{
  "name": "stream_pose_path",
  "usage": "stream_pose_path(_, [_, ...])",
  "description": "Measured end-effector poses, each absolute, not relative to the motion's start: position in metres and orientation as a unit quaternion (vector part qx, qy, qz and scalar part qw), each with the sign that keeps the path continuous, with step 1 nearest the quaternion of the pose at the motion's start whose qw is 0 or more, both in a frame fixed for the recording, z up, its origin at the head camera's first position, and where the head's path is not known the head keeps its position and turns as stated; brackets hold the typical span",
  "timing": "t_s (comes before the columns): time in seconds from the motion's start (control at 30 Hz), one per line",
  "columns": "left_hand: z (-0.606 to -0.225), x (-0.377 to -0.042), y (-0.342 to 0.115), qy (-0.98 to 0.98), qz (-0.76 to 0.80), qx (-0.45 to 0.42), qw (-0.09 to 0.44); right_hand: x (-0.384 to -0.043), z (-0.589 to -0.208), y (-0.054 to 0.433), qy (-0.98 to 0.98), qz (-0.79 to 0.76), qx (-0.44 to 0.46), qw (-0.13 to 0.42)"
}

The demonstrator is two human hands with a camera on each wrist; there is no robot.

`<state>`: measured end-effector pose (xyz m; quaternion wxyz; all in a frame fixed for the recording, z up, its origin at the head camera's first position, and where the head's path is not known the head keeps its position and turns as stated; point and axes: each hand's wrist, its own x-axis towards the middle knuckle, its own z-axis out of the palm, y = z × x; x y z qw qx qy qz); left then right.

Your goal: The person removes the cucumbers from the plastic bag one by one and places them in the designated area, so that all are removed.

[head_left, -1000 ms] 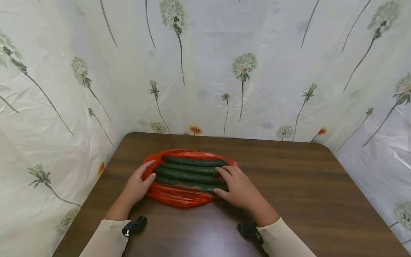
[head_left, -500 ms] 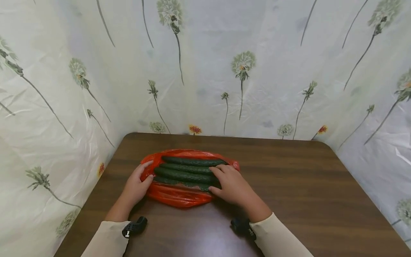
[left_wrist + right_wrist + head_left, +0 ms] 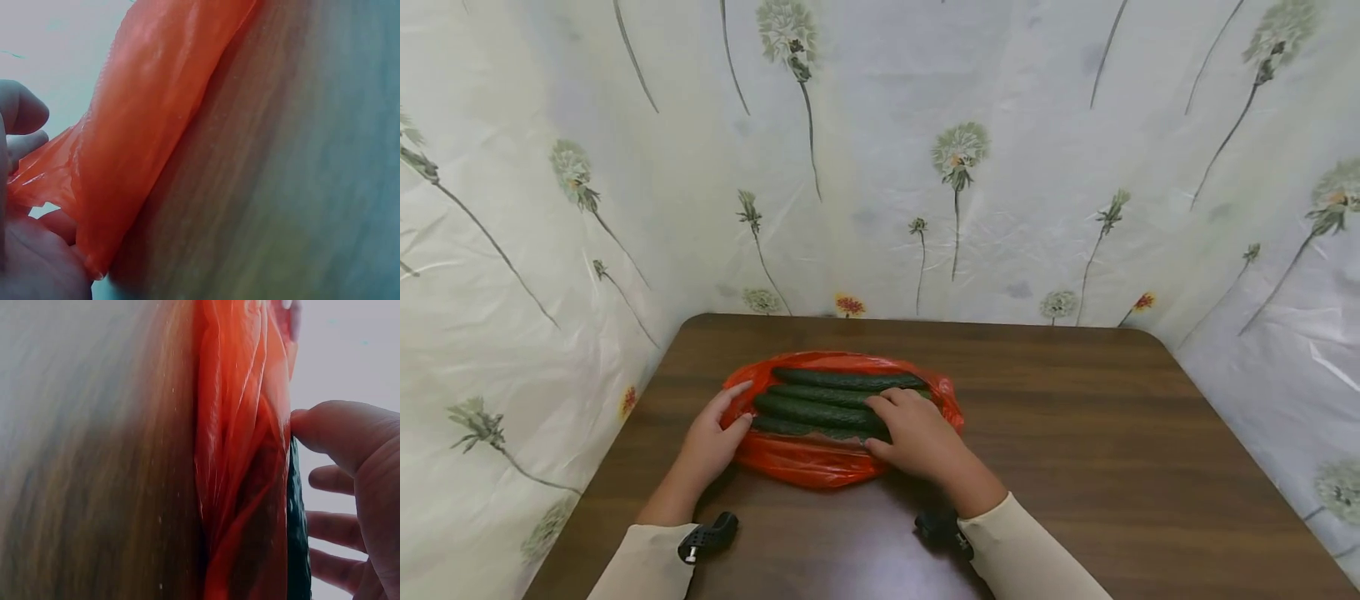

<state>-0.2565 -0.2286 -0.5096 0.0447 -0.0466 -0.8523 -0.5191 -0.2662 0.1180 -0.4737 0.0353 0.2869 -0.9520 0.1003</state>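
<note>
Several dark green cucumbers (image 3: 817, 412) lie side by side in a red plastic bag (image 3: 820, 467), its mouth spread around them. At the bag's left end my left hand (image 3: 709, 440) holds the edge, thumb and index finger apart; the left wrist view shows the red film (image 3: 140, 125) drawn in among its fingers. My right hand (image 3: 921, 433) reaches over the right part of the cucumbers and hides some of their ends. In the right wrist view its thumb (image 3: 331, 428) meets the bag's rim, and the other fingers extend loosely past a cucumber (image 3: 297, 531).
The bag rests on a brown wood-grain table (image 3: 1060, 450), left of the middle. A pale curtain (image 3: 865, 167) printed with dandelions hangs behind the table and along both sides. Dark wrist cameras (image 3: 709, 537) sit under both wrists.
My right hand has slid left across the cucumbers, uncovering more of the bag's right end. The left hand stays at the left end, with little movement. The head view has shifted slightly.
</note>
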Motion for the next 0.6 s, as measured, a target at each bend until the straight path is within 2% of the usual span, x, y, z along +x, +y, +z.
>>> stream_pose_path(0.6, [-0.509, -0.255, -0.231, -0.862, -0.504, -0.031, 0.038, -0.258, -0.475, 0.098, -0.947, 0.060, 0.312, 0.041])
